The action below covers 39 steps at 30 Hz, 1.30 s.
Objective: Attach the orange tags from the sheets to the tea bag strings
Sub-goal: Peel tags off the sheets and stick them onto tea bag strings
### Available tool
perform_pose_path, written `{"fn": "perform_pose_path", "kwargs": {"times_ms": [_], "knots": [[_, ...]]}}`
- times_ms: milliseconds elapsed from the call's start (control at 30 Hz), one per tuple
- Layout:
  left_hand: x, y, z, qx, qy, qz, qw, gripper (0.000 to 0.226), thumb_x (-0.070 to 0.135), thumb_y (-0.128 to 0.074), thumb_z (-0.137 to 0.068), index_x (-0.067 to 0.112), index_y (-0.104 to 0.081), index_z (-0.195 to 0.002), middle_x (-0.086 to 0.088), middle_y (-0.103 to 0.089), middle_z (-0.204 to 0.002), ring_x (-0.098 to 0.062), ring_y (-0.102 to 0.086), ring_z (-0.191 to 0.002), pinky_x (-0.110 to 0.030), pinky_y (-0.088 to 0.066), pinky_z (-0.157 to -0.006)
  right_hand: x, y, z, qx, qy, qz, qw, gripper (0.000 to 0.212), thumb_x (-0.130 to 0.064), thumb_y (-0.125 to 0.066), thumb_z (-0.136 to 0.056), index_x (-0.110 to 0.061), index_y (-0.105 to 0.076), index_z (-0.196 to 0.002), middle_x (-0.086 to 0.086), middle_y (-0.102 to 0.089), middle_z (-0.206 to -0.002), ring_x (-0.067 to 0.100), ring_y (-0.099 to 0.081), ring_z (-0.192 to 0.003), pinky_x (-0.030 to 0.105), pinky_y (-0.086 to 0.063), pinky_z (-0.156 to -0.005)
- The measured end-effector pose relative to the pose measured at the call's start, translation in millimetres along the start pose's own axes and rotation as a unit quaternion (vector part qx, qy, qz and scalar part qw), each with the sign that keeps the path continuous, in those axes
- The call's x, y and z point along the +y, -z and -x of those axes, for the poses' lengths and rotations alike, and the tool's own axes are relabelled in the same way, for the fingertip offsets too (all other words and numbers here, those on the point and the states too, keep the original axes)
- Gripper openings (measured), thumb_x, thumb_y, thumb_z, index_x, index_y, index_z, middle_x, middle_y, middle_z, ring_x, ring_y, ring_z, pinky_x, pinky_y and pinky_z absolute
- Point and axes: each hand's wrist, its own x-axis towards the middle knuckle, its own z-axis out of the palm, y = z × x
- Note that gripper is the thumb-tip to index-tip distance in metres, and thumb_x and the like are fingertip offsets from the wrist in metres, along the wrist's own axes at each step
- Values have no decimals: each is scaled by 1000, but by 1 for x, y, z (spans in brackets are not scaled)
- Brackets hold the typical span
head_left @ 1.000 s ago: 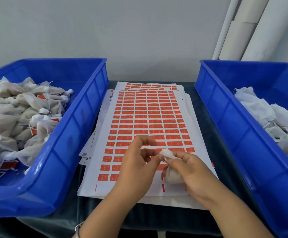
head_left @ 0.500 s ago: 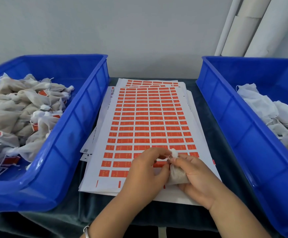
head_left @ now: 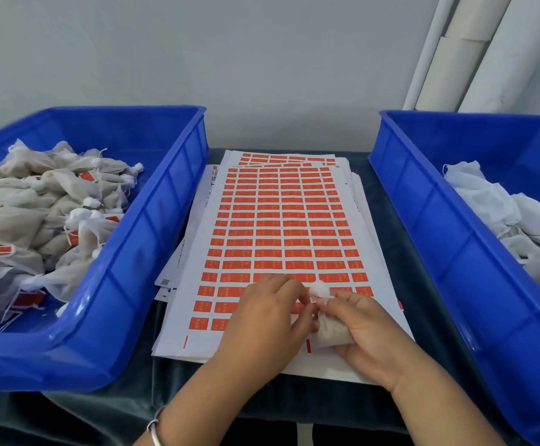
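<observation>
Both hands [head_left: 320, 320] on tea bag [head_left: 331, 333]

Bare forearms, no sleeves visible; thin silver bangle [head_left: 153, 429], possibly metal, on left wrist.

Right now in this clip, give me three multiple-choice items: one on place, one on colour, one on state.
1. Where do the tagged tea bags lie?
A. left bin
B. right bin
C. on the sheets

2. What colour are the bins?
A. green
B. blue
C. grey

3. What does the right hand hold?
A. nothing
B. a pen
C. a tea bag

Answers:
1 A: bags bearing orange tags fill the left bin.
2 B: both the left bin and the right bin have blue walls.
3 C: its fingers curl round the tea bag in hand over the tag sheet.
</observation>
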Motion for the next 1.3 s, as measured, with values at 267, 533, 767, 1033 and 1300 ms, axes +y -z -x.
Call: {"fn": "perform_pose_path", "kwargs": {"times_ms": [267, 533, 767, 1033, 1300], "knots": [[-4, -2, -4, 4, 10, -84, 996, 5, 27, -57, -91, 24, -61, -91, 9, -64, -86, -7, -51, -73, -22, -41, -71, -2, -1, 0, 11, 5, -34, 999, 25, 1, -56, -88, -7, -78, -80, 9, -73, -84, 15, -69, -63, 24, -53, -52], [-21, 12, -23, 1, 75, -109, 991, 22, 29, -55, -92, 30, -55, -114, 12, -63, -107, -2, -43, -79, -17, -35, -78, -4, 4, 3, -4, -30, -35, 999, 30, 7, -53, -85, -6, -63, -111, 15, -72, -100, 25, -72, -80, 31, -55, -56], [-21, 27, -35, -3, 88, -63, 994, 18, 29, -47, -96, 28, -57, -112, 13, -61, -104, -3, -47, -80, -11, -37, -72, -15, 6, 9, -98, -33, 56, 993, 35, -1, -61, -77, -17, -73, -106, 12, -70, -104, 24, -68, -77, 34, -55, -71], [-1, 43, -33, 12, -1, -22, 1000, 14, 27, -54, -93, 23, -64, -101, 13, -63, -96, -2, -49, -80, -2, -30, -68, -33, -9, 10, -146, 29, 134, 980, 27, -32, -58, -83, -11, -75, -88, 12, -72, -98, 24, -68, -99, 24, -53, -81], [-26, 39, -3, -43, 128, 21, 991, 29, 46, -53, -89, 38, -51, -117, 28, -46, -100, 6, -48, -86, -5, -40, -72, -15, -16, 4, -55, 105, 138, 983, 34, -39, -71, -63, -13, -77, -85, 6, -70, -72, 15, -69, -79, 23, -53, -73]]}}
